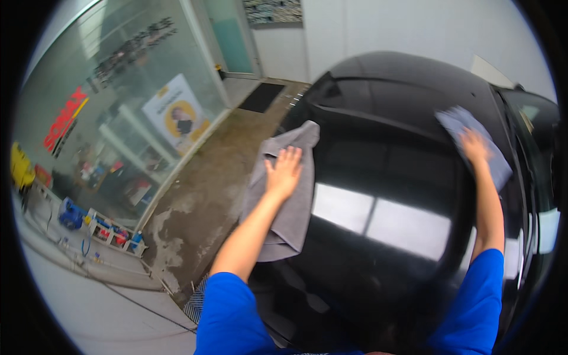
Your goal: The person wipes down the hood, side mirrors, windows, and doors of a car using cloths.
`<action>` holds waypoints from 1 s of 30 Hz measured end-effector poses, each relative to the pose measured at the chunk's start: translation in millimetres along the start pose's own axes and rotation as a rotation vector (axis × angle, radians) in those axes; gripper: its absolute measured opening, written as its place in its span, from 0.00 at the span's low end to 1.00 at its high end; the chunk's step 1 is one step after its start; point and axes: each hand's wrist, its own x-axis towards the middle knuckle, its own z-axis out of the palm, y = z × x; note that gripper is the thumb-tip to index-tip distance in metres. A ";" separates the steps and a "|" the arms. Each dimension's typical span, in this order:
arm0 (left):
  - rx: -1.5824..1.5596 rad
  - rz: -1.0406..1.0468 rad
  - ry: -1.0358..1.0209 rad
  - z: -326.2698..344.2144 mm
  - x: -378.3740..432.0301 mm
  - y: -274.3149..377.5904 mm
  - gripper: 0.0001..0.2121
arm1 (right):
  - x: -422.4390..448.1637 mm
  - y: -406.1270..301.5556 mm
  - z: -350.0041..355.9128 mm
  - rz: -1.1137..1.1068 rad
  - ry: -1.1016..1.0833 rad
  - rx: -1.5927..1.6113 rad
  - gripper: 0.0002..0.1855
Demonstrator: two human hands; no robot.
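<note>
Under my left hand lies a grey microfiber towel, draped over the front edge of a black car's hood. The palm rests flat on it with the fingers spread. Farther right, near the windshield, my right hand presses on a blue-grey cloth spread on the hood. That hand and cloth are blurred, so its finger grip is unclear. White light panels reflect in the glossy paint between my arms.
At left stands a glass wall bearing a Sonax sign and a poster. Below it, a wall rack holds bottles beside a blue device. A wet concrete floor runs to a black mat.
</note>
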 end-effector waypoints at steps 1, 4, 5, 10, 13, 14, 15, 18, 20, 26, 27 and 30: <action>-0.014 -0.086 -0.027 -10.0 -24.0 -18.2 0.27 | -33.6 -47.8 -36.8 0.260 -0.199 0.007 0.32; -0.086 -0.093 -0.021 -25.5 -15.4 0.9 0.26 | -66.0 -22.8 -34.7 0.207 -0.190 -0.088 0.29; -0.076 -0.108 -0.014 -28.7 -16.0 -2.7 0.26 | -102.9 -42.1 -43.3 -0.010 -0.150 -0.040 0.27; -0.017 -0.213 -0.054 -34.4 -26.8 -17.1 0.27 | -338.0 -132.8 -156.4 -1.326 -0.326 0.372 0.31; 0.001 -0.201 -0.072 -34.8 -40.4 -4.9 0.27 | -364.8 -120.9 -148.7 -1.657 -0.460 0.589 0.31; 0.006 -0.157 -0.069 -37.5 -55.5 -1.8 0.28 | -342.0 -115.4 -148.4 -1.479 -0.336 0.486 0.30; 0.032 -0.133 -0.075 -42.7 -74.0 -0.9 0.28 | -300.4 -109.6 -139.1 -1.313 -0.224 0.408 0.30; 0.036 0.010 -0.019 -49.5 -105.0 35.9 0.30 | -170.3 -23.2 -81.5 -0.418 -0.065 0.216 0.27; 0.111 0.057 -0.007 -37.6 -106.4 50.7 0.31 | -98.0 54.0 -67.8 0.042 -0.093 -0.003 0.28; 0.066 -0.113 -0.102 -56.1 -117.7 7.3 0.36 | -221.2 -77.0 -90.9 -0.674 0.074 0.052 0.33; 0.059 -0.135 -0.109 -59.4 -119.8 5.7 0.38 | -274.8 -88.1 -113.7 -0.879 0.058 0.212 0.35; -0.020 -0.079 -0.088 -61.5 -116.6 16.4 0.40 | -380.1 -76.1 -153.6 -1.391 -0.257 0.598 0.35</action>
